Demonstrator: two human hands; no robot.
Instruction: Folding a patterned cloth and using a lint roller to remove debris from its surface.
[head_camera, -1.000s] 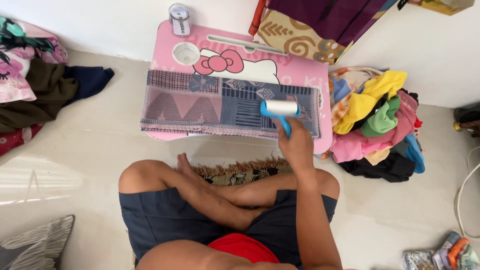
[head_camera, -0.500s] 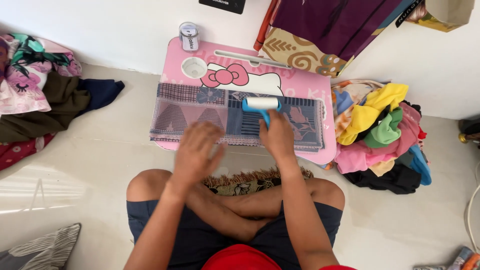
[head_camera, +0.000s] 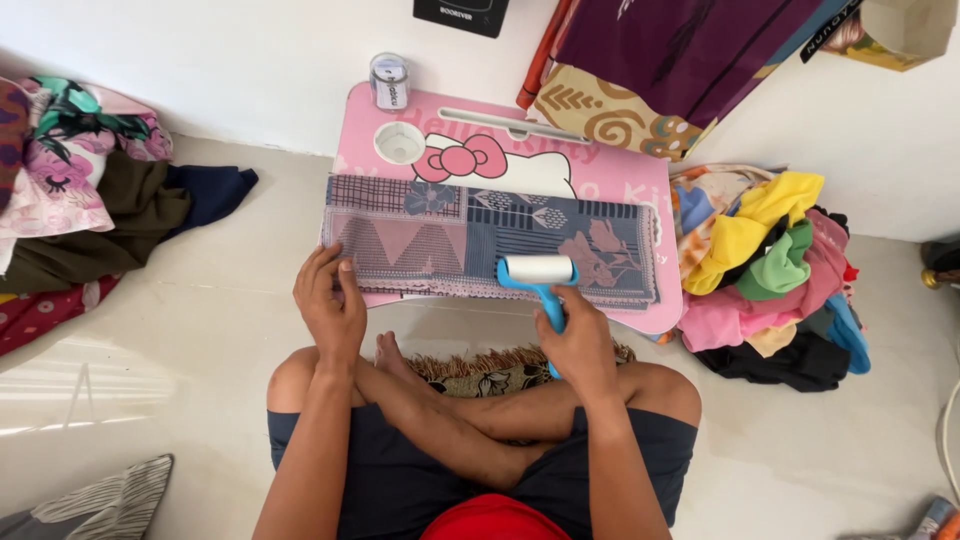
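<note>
Lint roller (head_camera: 538, 270): white cylindrical head in a blue plastic frame; it rests on the near edge of the folded cloth, right of centre.
Right hand (head_camera: 578, 342): clenched around the roller's blue handle, below the head.
Left hand (head_camera: 328, 300): flat and unclenched, fingers pressing the cloth's near-left corner; it grasps nothing.
Folded cloth (head_camera: 480, 240): woven patchwork of pink, grey and navy panels with checks, stripes and flowers; long rectangle lying flat across the table.
Step in hand: judged to be rolling lint off the cloth while the left hand pins it.
Next move calls for: steady downward pressure and a taut, unwrinkled surface.
Lap table (head_camera: 610, 165): smooth pink top with a cartoon bow and a round cup recess.
Small canister (head_camera: 389, 81): upright at the table's far-left corner.
Clothes pile (head_camera: 770, 260): soft, crumpled, many-coloured, on the floor just right of the table.
</note>
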